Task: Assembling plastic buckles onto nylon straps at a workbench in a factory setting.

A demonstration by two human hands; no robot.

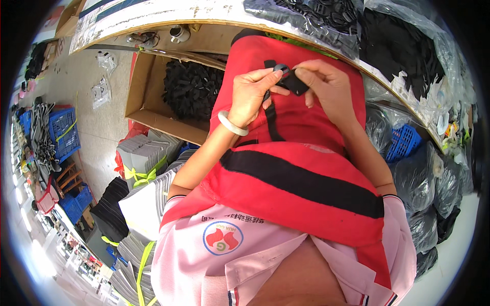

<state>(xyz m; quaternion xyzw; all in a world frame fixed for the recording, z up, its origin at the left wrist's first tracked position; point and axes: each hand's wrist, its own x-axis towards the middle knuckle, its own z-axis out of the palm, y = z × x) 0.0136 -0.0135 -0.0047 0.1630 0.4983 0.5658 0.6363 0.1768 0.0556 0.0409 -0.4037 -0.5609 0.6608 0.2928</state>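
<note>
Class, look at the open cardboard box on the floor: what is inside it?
The cardboard box holds a heap of black parts, which look like small plastic pieces. What kind cannot be told. Its right side is covered by the red fabric piece, so anything there is hidden.

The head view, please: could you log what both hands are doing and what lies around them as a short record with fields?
Left hand: left hand, white bangle on the wrist, fingers pinching the black buckle
Right hand: right hand, gripping the same buckle from the other side
Strap: black strap running down from the buckle
Work piece: red fabric item with a black band, on the lap
Left side: cardboard box of black parts
Right side: blue crate among plastic bags
</note>
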